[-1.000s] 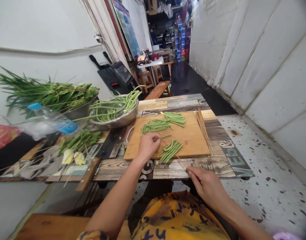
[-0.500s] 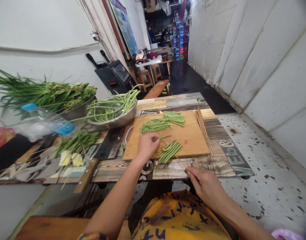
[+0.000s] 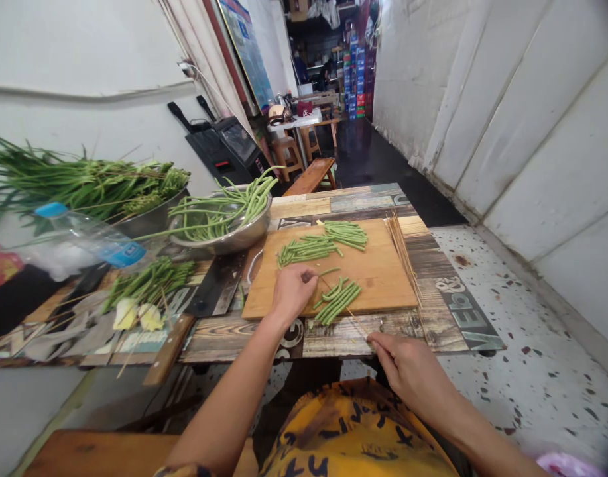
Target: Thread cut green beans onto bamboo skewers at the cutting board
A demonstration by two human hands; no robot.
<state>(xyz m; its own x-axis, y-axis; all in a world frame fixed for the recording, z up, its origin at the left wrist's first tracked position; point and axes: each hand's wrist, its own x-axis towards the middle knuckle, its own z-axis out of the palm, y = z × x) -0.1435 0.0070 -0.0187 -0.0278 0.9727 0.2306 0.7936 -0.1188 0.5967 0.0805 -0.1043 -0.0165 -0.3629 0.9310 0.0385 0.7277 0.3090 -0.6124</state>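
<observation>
Short green bean pieces (image 3: 337, 305) appear mid-threading at the near edge of a rectangular wooden cutting board (image 3: 383, 278). From left, my left hand (image 3: 294, 289) brings its fingertips together, on what I cannot tell; the row spans a thin tan wooden skewer (image 3: 357, 322), clamped in my right hand's (image 3: 408, 360) fingers. Steady, straight alignment seems called for next.

This seems a small eatery: a cutting board (image 3: 383, 281) lies under the left hand (image 3: 294, 289), bowls (image 3: 241, 240) of vegetables (image 3: 256, 201) stand to its left, well beyond it are a bench (image 3: 311, 175), stools (image 3: 287, 156) and stacked boxes (image 3: 353, 76).
</observation>
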